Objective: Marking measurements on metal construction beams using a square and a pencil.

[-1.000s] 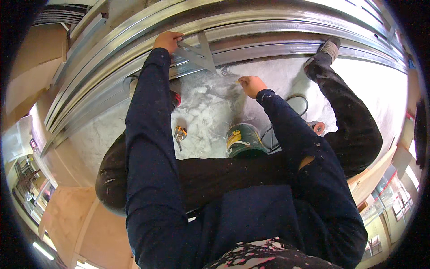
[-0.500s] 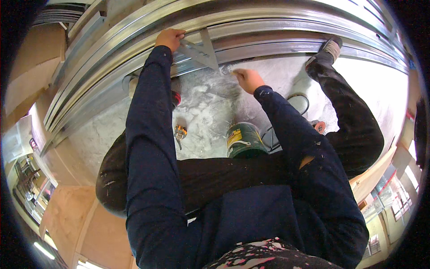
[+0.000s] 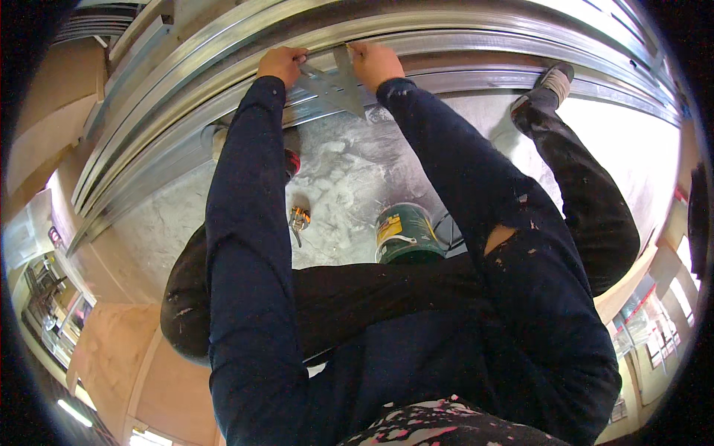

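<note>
A grey metal triangular square (image 3: 346, 88) lies across long shiny metal profiles (image 3: 461, 43) on the far side of the floor. My left hand (image 3: 281, 65) is closed on the square's left corner, holding it against a profile. My right hand (image 3: 377, 62) is at the square's right edge, fingers pinched together at the profile. Something small may be between those fingertips, but I cannot make it out. One corner of the square points back toward me over the pale, dusty floor.
A green bucket (image 3: 407, 232) stands between my legs, with a dark cable beside it. Orange-handled pliers (image 3: 299, 218) lie on the floor to its left. My right shoe (image 3: 552, 83) rests against the near profiles. Wooden panels (image 3: 111, 349) stand at the left.
My right hand has moved forward and left, from above the floor to the square's right edge on the profile. My left hand and the square have stayed in place.
</note>
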{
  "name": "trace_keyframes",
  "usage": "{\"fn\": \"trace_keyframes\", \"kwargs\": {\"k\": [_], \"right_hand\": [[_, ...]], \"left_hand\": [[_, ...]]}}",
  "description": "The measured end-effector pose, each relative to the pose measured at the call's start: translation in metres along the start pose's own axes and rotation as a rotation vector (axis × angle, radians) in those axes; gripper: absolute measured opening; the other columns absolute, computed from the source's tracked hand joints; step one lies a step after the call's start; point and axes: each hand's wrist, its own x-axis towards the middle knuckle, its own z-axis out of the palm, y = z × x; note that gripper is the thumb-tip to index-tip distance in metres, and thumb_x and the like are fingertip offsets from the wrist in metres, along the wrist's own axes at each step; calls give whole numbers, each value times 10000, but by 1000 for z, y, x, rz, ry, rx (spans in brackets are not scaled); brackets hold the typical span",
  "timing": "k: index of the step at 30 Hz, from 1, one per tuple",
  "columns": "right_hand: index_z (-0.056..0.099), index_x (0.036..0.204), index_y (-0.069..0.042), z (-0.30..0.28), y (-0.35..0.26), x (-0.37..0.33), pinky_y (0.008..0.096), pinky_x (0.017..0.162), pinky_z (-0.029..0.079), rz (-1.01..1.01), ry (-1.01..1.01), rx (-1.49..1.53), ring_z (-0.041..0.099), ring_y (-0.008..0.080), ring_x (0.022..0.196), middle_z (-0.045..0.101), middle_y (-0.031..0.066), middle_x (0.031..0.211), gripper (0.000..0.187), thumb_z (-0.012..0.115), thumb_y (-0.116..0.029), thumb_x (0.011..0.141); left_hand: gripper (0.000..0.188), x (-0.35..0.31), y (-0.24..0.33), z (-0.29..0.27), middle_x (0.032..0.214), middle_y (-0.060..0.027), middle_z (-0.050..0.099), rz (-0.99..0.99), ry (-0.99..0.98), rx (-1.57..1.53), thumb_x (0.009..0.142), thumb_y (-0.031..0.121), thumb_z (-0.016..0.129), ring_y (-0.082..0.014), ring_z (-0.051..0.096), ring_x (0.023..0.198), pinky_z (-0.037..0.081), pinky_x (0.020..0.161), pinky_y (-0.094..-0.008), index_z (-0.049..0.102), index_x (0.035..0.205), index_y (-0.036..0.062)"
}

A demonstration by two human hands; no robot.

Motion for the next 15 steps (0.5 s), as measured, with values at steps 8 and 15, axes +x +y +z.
{"fn": "trace_keyframes", "kwargs": {"k": [8,15], "right_hand": [[696,1018,-126,-17,8,-33,473,799,508,-79,-88,22,633,403,865,666,199,910,258,516,-221,860],[678,1076,-117,-10,-3,1,448,807,503,-58,1,55,620,398,900,654,213,942,286,508,-256,892]], "left_hand": [[238,-2,-7,2,1018,-138,675,-6,18,-19,872,249,601,-357,627,957,487,854,-439,707,1082,211],[234,-1,-3,0,1048,-150,666,37,49,-3,889,255,587,-350,632,967,503,849,-438,696,1095,232]]}}
